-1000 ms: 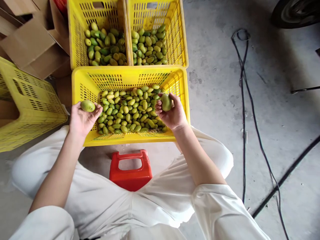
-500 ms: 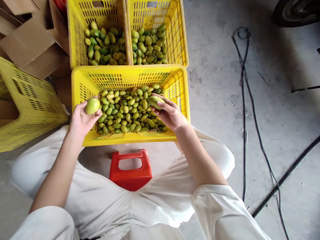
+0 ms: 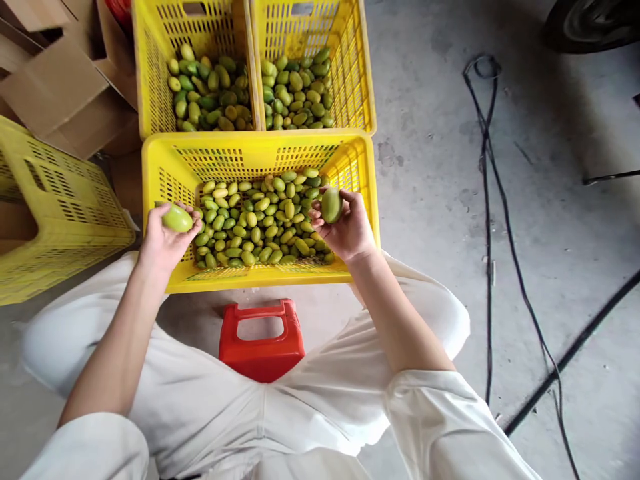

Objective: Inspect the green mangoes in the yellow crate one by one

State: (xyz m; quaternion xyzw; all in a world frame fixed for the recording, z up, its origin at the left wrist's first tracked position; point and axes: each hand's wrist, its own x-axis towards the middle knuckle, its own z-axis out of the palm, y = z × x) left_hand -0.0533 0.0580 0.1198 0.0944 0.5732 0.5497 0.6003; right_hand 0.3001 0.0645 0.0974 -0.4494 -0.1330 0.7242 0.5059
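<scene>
My left hand (image 3: 169,235) is closed around a light green oval fruit (image 3: 177,218), over the left end of the near yellow crate (image 3: 260,288). Over the right end of that crate, my right hand (image 3: 347,227) grips a darker green oval fruit (image 3: 331,205), which stands upright between thumb and fingers. Between the hands, many small green and yellowish oval fruits (image 3: 255,223) cover the crate's bottom. Both held fruits are above this pile and look larger than those in it.
Two more yellow crates (image 3: 314,30) with green fruits adjoin the far side. Another yellow crate (image 3: 75,190) and cardboard boxes (image 3: 55,87) are at the left. A red plastic stool (image 3: 263,367) sits between my legs. Black cables (image 3: 505,207) lie on the floor at right, near a wheel (image 3: 590,27).
Both fruits have been turned in my fingers: the left one from end-on to lengthwise, the right one tipped flat and then upright again. My arms have stayed nearly in place.
</scene>
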